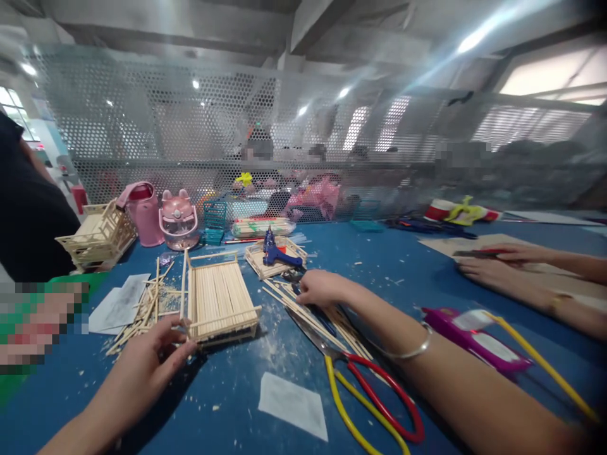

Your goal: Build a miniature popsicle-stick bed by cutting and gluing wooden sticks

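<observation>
A miniature bed of thin wooden sticks [220, 294] stands upright on the blue table. Its near left corner is between the thumb and fingers of my left hand [154, 354]. My right hand [322, 287] reaches down at a bundle of loose wooden sticks [348, 332], its fingers curled; what they hold, if anything, is hidden. Just below that hand lie scissors with red and yellow handles [332, 357], blades pointing away from me. Behind it, a blue glue gun [281, 254] rests on a smaller stick frame [256, 262].
Stick offcuts [152, 309] and paper pieces [116, 306] lie on the left, another stick model [97, 234] farther back. Pink bottles [179, 221] stand by the perforated screen [171, 114]. A purple device [478, 341] lies right, near another person's hands [502, 278].
</observation>
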A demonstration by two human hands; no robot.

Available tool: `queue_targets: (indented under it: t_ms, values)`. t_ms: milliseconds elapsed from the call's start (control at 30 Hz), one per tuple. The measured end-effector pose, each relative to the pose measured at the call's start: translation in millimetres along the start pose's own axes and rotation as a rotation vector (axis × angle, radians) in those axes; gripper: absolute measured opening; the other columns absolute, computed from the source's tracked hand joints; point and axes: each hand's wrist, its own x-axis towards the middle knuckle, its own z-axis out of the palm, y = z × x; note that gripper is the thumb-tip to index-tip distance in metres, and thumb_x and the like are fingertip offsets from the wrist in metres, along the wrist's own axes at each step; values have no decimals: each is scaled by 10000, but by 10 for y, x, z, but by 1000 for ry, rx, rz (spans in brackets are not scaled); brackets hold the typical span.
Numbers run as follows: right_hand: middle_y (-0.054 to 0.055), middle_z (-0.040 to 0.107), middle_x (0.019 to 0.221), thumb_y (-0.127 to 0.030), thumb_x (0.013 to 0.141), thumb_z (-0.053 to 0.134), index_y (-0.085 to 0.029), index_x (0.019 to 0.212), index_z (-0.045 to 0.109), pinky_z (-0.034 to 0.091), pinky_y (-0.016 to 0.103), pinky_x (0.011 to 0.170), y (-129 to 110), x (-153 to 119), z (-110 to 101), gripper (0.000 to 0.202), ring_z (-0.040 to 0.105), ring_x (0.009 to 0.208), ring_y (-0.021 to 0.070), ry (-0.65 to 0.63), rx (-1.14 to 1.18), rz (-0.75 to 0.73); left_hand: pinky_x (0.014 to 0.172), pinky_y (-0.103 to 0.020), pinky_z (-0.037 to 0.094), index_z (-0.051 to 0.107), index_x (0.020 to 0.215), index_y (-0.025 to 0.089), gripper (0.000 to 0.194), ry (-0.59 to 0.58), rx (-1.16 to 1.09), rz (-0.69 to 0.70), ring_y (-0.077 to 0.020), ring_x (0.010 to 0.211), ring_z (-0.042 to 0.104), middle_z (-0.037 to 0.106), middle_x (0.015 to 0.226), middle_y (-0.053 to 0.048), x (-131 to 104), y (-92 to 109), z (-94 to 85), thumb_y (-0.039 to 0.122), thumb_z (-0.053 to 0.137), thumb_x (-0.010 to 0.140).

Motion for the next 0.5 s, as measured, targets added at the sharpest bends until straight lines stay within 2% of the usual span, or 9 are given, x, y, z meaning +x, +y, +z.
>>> queue_targets:
  t_ms: [100,233,333,400,500]
  values:
    - [59,653,634,-307,720,525,-149,674,686,300,228,462,73,-39,17,230,555,558,146,-13,17,-86,634,-297,493,555,966,235,296,-48,43,12,-207,698,636,680,737,-39,-7,-2,-34,449,500,768]
    - [35,630,591,-267,718,511,-161,639,668,272,228,455,169,-33,41,205,527,533,133,-28,36,-157,628,-302,499,518,999,231,335,-56,12,-9,-208,689,632,670,735,-38,16,41,-25,459,507,754]
    - [55,653,678,-330,771,485,-175,681,660,277,231,474,191,-66,94,250,560,593,153,52,50,-82,555,-296,492,514,955,227,361,-36,27,-32,-203,598,614,640,641,-13,41,70,-27,492,527,710]
    - [78,664,751,-372,798,466,-178,725,649,279,236,486,197,-155,128,276,582,645,175,132,49,-4,565,-297,494,530,916,225,345,-60,61,-39,-202,611,620,651,671,-19,40,57,-68,496,535,704]
    - [89,660,750,-398,798,479,-174,708,625,270,241,484,221,-346,151,282,587,651,185,135,63,40,567,-286,497,560,906,220,335,-54,98,-52,-202,639,631,670,733,-29,-2,-19,-197,483,559,699]
